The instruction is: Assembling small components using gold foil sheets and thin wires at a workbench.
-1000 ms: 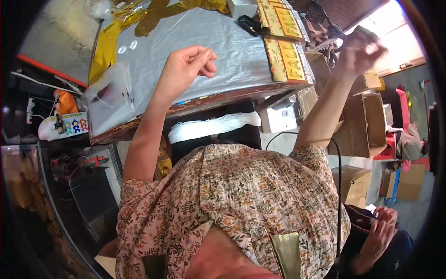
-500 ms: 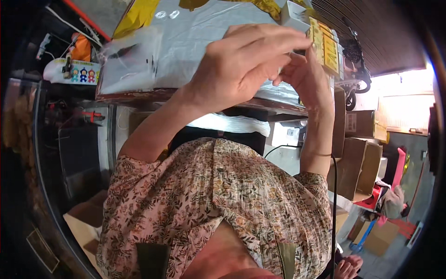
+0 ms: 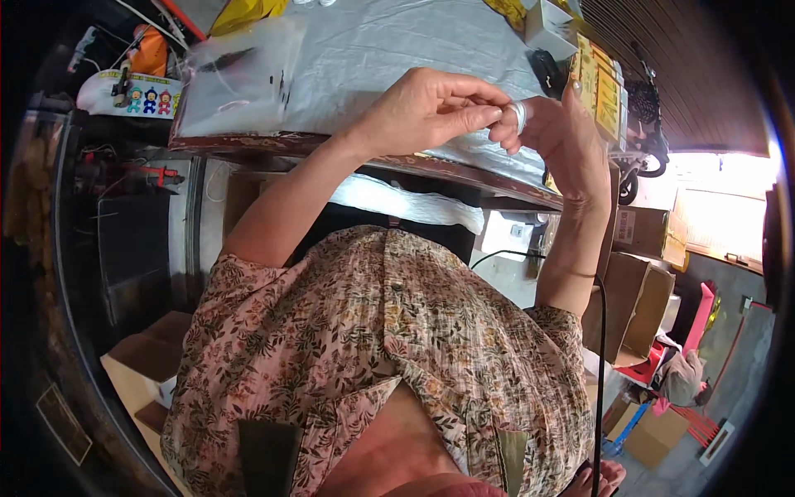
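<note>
My left hand [image 3: 447, 109] is raised over the near edge of the table, its thumb and forefinger closed in a pinch. They meet at a narrow white band [image 3: 520, 117], which appears to go round a finger of my right hand [image 3: 563, 137]. That hand is held palm inward, thumb pointing up and apart from the other fingers, which reach left toward the pinch. Whether the band is tape or something else cannot be made out. Behind the hands lies the table [image 3: 356, 62], covered with a silvery sheet.
Clear plastic bags [image 3: 236, 91] lie at the table's left. At the right stand yellow printed boxes [image 3: 600, 83], an open white box [image 3: 550, 31] and a black object [image 3: 546, 73]. Cardboard boxes [image 3: 633, 306] are stacked on the right, and a black cable [image 3: 602, 373] hangs beside my right arm.
My left hand has moved back from the yellow boxes and lower, into a pinch at the right hand's fingers. The white band and the black object now show. The view has shifted slightly.
</note>
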The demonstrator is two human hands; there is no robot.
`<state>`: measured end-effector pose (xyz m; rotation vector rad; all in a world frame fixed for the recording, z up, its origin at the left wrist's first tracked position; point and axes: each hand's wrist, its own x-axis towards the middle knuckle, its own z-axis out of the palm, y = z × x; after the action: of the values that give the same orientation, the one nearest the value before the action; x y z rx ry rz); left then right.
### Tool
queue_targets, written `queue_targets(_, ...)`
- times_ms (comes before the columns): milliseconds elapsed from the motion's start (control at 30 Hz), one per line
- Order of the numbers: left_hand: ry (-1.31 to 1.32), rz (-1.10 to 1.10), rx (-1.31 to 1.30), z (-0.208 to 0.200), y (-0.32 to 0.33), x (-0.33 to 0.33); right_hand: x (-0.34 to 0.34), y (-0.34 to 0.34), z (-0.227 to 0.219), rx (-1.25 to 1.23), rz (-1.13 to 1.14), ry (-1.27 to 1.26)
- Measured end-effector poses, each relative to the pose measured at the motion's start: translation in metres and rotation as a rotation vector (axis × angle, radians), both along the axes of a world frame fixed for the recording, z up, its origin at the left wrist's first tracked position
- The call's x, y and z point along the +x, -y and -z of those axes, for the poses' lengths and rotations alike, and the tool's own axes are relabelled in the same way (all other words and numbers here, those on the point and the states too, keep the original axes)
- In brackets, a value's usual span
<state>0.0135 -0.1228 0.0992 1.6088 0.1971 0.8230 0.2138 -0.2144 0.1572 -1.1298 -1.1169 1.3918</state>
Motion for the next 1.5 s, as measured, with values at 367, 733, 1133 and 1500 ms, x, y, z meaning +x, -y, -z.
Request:
queue_targets(367,0.168,-0.065,-0.223,0.016,0.020,0.011,-0.014,-0.013,0.027,0.079,0.140,-0.169)
queue_targets(733,-0.469,-0.296,0.176,0.019,-0.003,-0.035,-0.017,-0.023,0.046,0.198,0.040,-0.226)
queue_targets(1133,-0.147,0.103,-0.166,-0.019,-0.021,-0.044,-0.037,-0.023,0.038,-0.007,-0.120,-0.047)
queue_targets(1500,-0.176,0.077,-0.202,0.012,-0.033,-0.055,-0.041,-0.047,0.043,-0.130,-0.219,0.041)
